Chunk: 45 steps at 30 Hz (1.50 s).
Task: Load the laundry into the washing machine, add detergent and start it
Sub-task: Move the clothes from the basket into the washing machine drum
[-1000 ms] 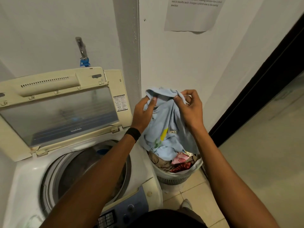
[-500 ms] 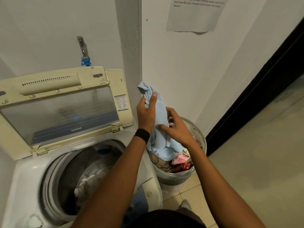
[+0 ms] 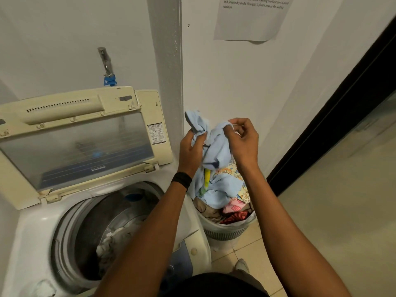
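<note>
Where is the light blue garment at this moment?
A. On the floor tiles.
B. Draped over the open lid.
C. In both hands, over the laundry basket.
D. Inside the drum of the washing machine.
C: the left hand and the right hand both hold the top of the light blue garment, whose lower part hangs into the laundry basket.

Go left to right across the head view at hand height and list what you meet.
Raised washing machine lid → left hand → light blue garment held between both hands → right hand → dark door frame.
</note>
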Motion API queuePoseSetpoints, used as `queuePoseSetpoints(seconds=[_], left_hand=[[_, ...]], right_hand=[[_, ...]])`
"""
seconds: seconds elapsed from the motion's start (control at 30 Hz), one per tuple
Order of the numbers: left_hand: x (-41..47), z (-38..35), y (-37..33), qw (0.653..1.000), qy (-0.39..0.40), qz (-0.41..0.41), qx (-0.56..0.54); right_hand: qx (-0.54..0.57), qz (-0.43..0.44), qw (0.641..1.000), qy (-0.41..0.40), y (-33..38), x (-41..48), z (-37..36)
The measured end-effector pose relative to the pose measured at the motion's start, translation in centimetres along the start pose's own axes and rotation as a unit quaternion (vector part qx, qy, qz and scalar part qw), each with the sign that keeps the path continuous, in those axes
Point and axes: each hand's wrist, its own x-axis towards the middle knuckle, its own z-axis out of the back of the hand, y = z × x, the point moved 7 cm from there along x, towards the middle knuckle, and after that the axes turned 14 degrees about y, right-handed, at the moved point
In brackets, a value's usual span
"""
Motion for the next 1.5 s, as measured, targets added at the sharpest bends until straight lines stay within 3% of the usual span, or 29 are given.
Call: queuePoseSetpoints(seconds=[0.13, 0.27, 0.4, 0.6, 0.7, 0.83, 0.9, 0.97, 1.1, 1.23, 1.4, 1.5], left_hand=[[-0.3, -0.7, -0.7, 1.000, 0.019, 0.000, -0.007], [0.1, 0.8, -0.8, 0.999, -0.026, 0.007, 0.040], [0.8, 1.1, -0.9, 0.998, -0.057, 0.023, 0.000], [1.9, 0.5, -1.5, 0.995, -0.034, 0.046, -0.084], [1.8, 0.2, -1.7, 0.995, -0.030, 0.050, -0.083], [1.3, 1.3, -1.9, 0.998, -0.054, 0.034, -0.024], [1.1, 1.5, -1.6, 0.999, -0.042, 0.025, -0.010], [1.0, 0.9, -1.6, 1.000, -0.013, 0.022, -0.003], [1.0, -1.1, -2.4, 0.996, 0.080, 0.022, -0.015], [1.5, 0.0, -2.1, 0.996, 0.087, 0.034, -0.011], [2.2, 0.2, -2.9, 0.995, 0.040, 0.028, -0.089], [3.2, -0.4, -4.6, 0.990, 0.039, 0.018, -0.132]], right_hand=[[0.038, -0.023, 0.996, 0.080, 0.1, 0.2, -2.4], [0.058, -0.039, 0.988, 0.138, -0.9, -0.7, -2.8], [-0.005, -0.024, 0.979, 0.201, -1.9, -2.3, -3.2], [-0.128, -0.083, 0.951, 0.270, -5.7, -3.6, -3.2], [-0.133, -0.082, 0.962, 0.223, -5.5, -3.7, -2.8], [-0.112, 0.029, 0.989, 0.096, -2.0, -3.1, -1.3], [-0.079, 0.024, 0.996, 0.019, -1.2, -2.3, 0.1], [-0.065, 0.021, 0.998, 0.002, -0.3, -1.0, 0.4], [-0.073, 0.034, 0.986, 0.147, 2.2, 0.8, -1.9], [-0.062, 0.002, 0.948, 0.314, 2.1, 0.7, -2.5], [-0.035, -0.013, 0.974, 0.224, -1.8, -0.3, -1.6], [-0.088, -0.075, 0.948, 0.297, -5.5, -2.6, -4.2]])
